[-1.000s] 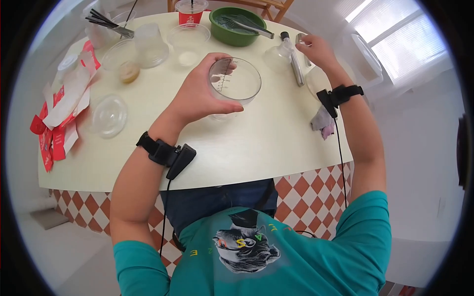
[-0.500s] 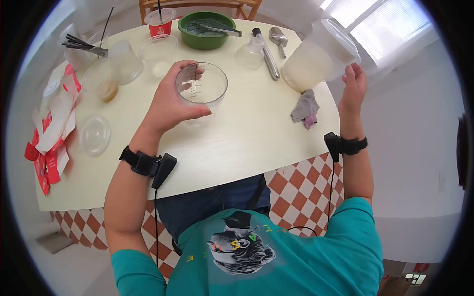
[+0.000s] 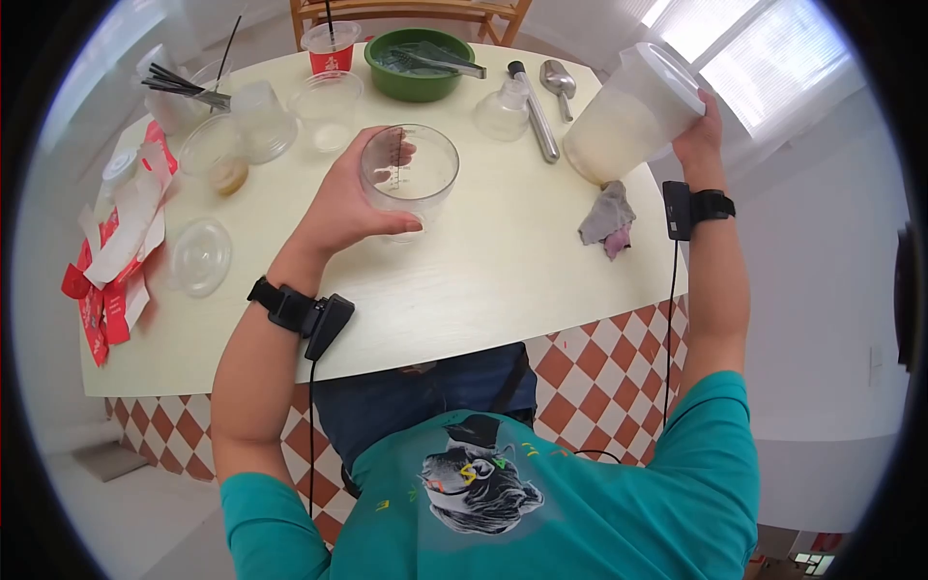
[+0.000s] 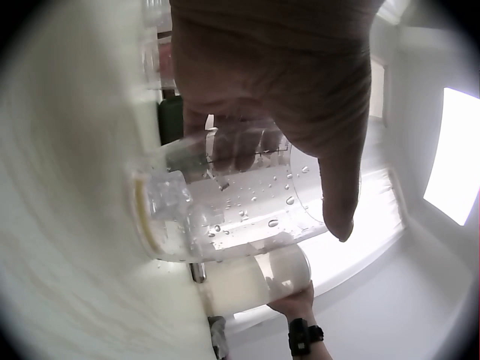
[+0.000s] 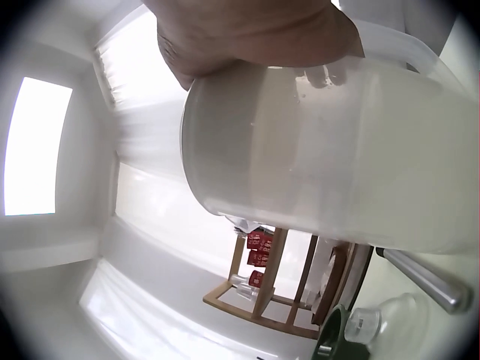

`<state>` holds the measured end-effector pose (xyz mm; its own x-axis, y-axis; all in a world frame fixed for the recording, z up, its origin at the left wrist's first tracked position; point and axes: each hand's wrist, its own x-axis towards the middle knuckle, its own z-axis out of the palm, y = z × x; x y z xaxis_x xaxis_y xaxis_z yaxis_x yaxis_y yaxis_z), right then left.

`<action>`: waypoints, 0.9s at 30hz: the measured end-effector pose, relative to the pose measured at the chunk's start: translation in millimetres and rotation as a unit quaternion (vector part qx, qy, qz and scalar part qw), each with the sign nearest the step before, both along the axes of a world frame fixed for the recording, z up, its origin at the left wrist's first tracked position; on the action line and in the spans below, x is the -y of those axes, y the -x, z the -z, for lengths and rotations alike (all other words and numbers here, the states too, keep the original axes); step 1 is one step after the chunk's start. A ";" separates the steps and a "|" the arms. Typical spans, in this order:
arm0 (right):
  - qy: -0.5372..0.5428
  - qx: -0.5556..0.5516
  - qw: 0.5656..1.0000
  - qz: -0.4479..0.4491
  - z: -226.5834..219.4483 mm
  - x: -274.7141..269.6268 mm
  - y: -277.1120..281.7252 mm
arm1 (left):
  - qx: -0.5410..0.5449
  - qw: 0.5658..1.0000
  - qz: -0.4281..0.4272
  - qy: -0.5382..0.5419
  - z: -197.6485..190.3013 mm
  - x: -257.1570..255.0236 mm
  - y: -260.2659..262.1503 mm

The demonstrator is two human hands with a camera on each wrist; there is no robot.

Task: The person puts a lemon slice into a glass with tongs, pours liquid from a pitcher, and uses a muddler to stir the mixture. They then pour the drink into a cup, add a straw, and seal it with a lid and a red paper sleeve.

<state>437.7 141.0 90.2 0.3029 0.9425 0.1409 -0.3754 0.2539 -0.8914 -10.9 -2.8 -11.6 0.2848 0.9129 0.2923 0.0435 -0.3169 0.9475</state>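
My left hand [image 3: 340, 198] grips a clear measuring cup [image 3: 432, 189] round its side, thumb on the near side, fingers behind. Dark scale marks show on its wall. In the left wrist view, ice cubes [image 4: 166, 195] lie at the cup's bottom, and drops cling to the wall. At the table's right side, my right hand [image 3: 704, 135] holds a tall translucent pitcher [image 3: 626, 111] at its far right side, near the lid. Pale cloudy liquid fills part of the pitcher. My right fingers are partly hidden behind it. A crumpled grey and pink cloth [image 3: 609, 217] lies just in front.
A metal scoop [image 3: 558, 79], a muddler [image 3: 535, 111] and a clear dome-shaped piece [image 3: 503, 111] lie left of the pitcher. Behind stand a green bowl [image 3: 411, 85] with tongs and a red cup [image 3: 332, 60]. Plastic cups, black straws [image 3: 184, 85], torn packaging [image 3: 126, 237] and a clear lid [image 3: 203, 256] occupy the left.
My right hand has let go of the metal scoop, moved right and taken hold of the pitcher. My left hand keeps holding the measuring cup.
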 end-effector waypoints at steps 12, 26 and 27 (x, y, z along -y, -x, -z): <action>-0.059 0.060 0.996 0.015 6.0 15.8 16.9 | -0.037 0.999 0.004 -0.010 -10.1 -15.8 -20.5; -0.127 0.113 0.983 -0.068 23.1 41.9 55.3 | -0.115 0.993 0.033 -0.003 -19.5 -52.0 -79.8; -0.124 0.123 0.982 -0.073 22.0 44.4 57.7 | -0.111 0.993 0.037 0.001 -19.1 -53.4 -82.1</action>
